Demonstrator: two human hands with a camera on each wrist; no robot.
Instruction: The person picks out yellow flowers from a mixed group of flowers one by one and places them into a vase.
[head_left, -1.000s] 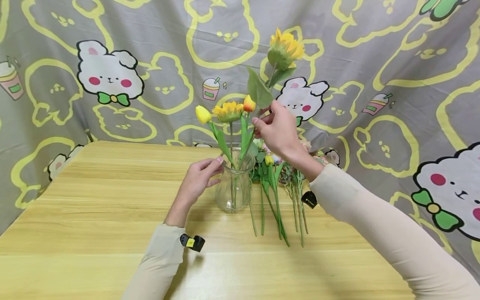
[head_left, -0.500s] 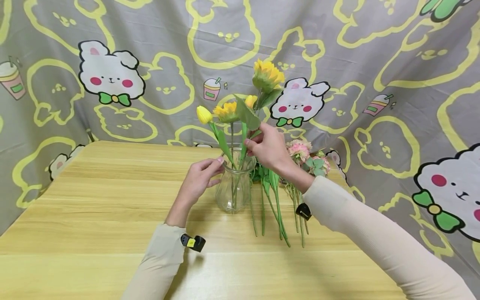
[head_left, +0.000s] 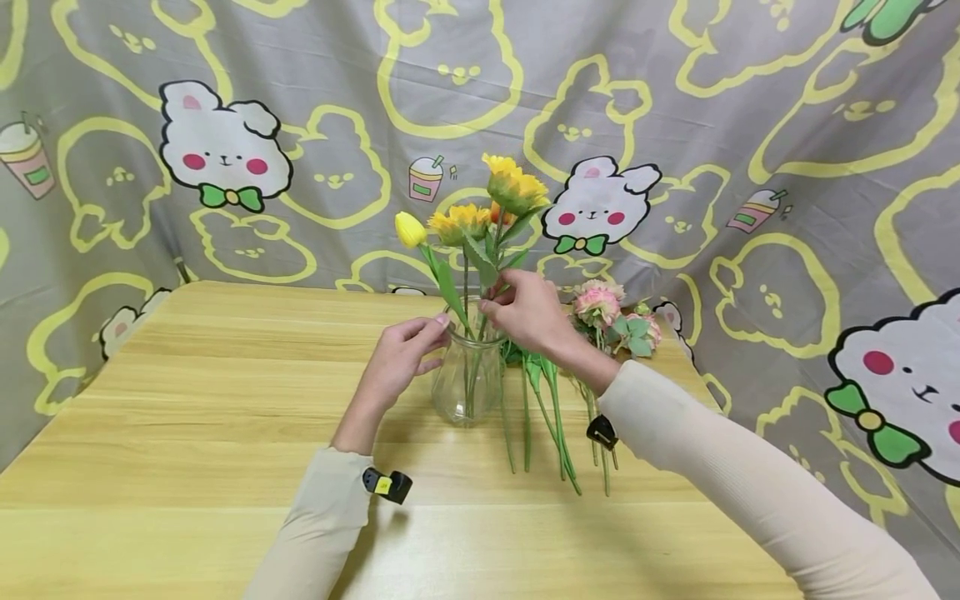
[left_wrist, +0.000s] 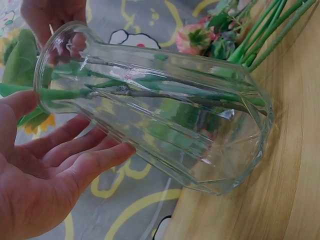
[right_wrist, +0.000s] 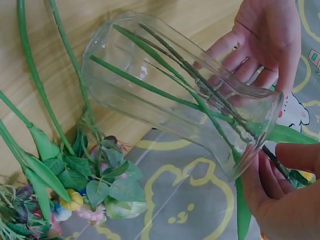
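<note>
A clear glass vase stands upright on the table. My left hand rests at its left side, thumb at the rim and fingers loosely extended along the neck and wall. My right hand pinches the dark stem of a sunflower just above the vase mouth, the stem's lower part inside the glass. Also in the vase are a second sunflower, a yellow tulip and an orange-red tulip, which is partly hidden. Several stems cross inside the glass.
Right of the vase, more artificial flowers lie on the wooden table, among them pink blooms and green stems pointing toward me. A grey patterned cloth hangs behind the table and along its sides.
My right hand has come down and left toward the vase mouth, lowering the sunflower, whose bloom now sits just above the other flowers. My left hand has stayed at the vase.
</note>
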